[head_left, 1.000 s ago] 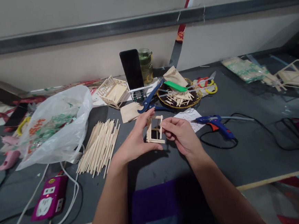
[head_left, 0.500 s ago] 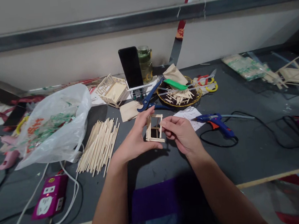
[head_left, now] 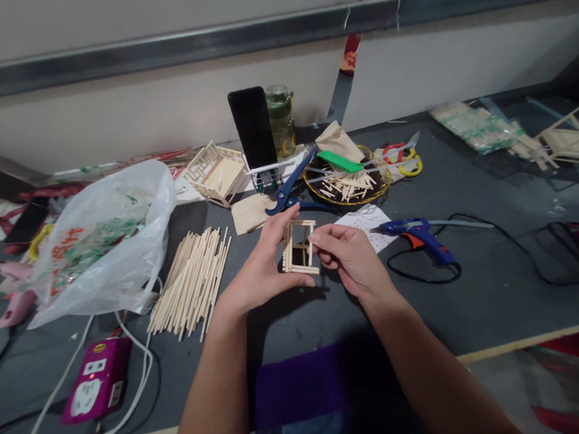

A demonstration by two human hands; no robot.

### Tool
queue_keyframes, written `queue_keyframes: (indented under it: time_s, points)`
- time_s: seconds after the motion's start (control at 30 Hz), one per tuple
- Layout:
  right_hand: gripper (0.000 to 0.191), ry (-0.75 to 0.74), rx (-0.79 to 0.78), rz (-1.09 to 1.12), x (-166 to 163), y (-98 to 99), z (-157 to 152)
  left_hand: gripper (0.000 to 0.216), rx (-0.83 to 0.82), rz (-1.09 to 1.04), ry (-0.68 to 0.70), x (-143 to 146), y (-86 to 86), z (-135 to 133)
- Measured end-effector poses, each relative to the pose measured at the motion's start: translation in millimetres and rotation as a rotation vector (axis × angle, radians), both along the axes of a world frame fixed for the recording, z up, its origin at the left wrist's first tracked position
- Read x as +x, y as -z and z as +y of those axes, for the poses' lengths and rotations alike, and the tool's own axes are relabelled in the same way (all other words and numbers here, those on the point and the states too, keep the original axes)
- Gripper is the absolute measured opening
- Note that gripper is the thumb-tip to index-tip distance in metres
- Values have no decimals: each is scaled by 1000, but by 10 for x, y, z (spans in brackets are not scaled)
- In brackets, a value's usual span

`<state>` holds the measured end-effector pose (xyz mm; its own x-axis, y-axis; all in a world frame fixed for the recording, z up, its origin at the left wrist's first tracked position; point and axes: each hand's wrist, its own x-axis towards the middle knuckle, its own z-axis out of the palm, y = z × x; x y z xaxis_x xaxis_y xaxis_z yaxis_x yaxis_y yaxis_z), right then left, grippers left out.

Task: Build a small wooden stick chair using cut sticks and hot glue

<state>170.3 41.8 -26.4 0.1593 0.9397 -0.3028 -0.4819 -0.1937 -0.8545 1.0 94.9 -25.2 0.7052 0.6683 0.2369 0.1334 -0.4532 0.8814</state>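
Observation:
A small box-shaped frame of pale wooden sticks [head_left: 302,269] is held up above the dark table. My left hand [head_left: 260,266] grips it from the left, thumb along the bottom and fingers at the top. From the right, my right hand [head_left: 350,256] pinches the upright stick at the frame's right side between thumb and forefinger; its other fingers are curled. Left of the hands lies a bundle of loose wooden sticks [head_left: 189,278]. To the right, a blue glue gun [head_left: 421,237] rests on its side by a printed sheet of paper [head_left: 363,223].
Behind the hands are blue cutters [head_left: 288,194], a basket [head_left: 387,186] of short sticks with a green comb [head_left: 340,162], scissors [head_left: 408,161], a phone [head_left: 252,129] and a stick model [head_left: 218,172]. At left lie a plastic bag [head_left: 111,244] and a purple power strip [head_left: 99,379].
Almost nothing differs. Both hands keep the same hold on the stick frame, and the view has shifted very slightly.

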Motion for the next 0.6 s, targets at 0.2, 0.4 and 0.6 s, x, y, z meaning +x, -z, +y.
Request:
queue_keyframes:
  time_s: [0.2, 0.4, 0.6]
  points:
    - [25, -3, -3, -7, 0, -3, -3, 105, 8, 7, 2, -7, 14, 7]
    - [26, -3, -4, -2, -6, 4, -9, 105, -2, 8, 4, -6, 13, 5]
    - [26, -3, -5, -2, -5, 7, -11, 103, -3, 11, 1, -4, -5, 1]
